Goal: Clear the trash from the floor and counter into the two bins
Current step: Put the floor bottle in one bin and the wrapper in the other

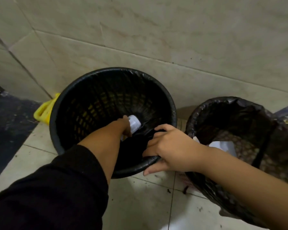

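Two bins stand on the tiled floor against the wall. The left one is a black mesh bin [70, 100] lined with a black bag. My left hand [124, 126] reaches down inside it, shut on a small white plastic bottle [134, 124]. At the bin's near rim, my right hand [170, 149] grips the rim together with the bag liner [131, 146], fingers inside and thumb outside. The right bin [204, 107] is brown mesh with a dark bag, and pale crumpled trash [223, 146] lies inside it.
A yellow plastic container [43, 112] lies on the floor behind the left bin. Dark floor tiles [8, 123] run along the left. Small dark specks of dirt [169, 190] dot the light tiles in front of the bins. The tiled wall rises directly behind both bins.
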`<action>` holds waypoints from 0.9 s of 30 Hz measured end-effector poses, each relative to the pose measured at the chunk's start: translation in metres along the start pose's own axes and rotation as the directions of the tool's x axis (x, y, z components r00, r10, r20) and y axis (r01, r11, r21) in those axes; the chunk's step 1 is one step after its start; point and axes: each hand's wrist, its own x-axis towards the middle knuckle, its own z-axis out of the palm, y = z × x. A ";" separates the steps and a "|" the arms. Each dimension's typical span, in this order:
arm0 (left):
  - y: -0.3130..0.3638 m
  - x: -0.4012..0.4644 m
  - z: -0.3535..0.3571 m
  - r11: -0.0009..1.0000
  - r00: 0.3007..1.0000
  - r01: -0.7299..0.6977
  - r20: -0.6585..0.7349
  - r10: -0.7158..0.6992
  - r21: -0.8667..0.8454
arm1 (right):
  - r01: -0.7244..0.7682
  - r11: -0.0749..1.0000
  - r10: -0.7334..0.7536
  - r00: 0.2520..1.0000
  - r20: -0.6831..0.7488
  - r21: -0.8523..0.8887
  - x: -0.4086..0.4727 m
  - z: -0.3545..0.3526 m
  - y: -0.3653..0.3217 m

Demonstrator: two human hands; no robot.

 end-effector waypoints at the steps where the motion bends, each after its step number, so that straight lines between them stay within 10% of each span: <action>1: 0.000 -0.002 0.000 1.000 1.000 0.003 0.002 -0.003 0.007 | -0.004 1.000 0.004 1.000 0.019 0.001 0.001 -0.002 -0.001; 14: -0.003 -0.155 -0.091 0.942 0.891 -0.249 -0.434 0.132 -0.225 | -0.193 0.947 0.220 0.972 -0.082 0.255 -0.002 -0.051 0.017; 27: 0.078 -0.461 -0.251 0.908 0.859 -0.323 -0.485 0.163 -0.267 | -0.607 0.708 0.603 0.786 0.139 0.359 -0.141 -0.307 -0.002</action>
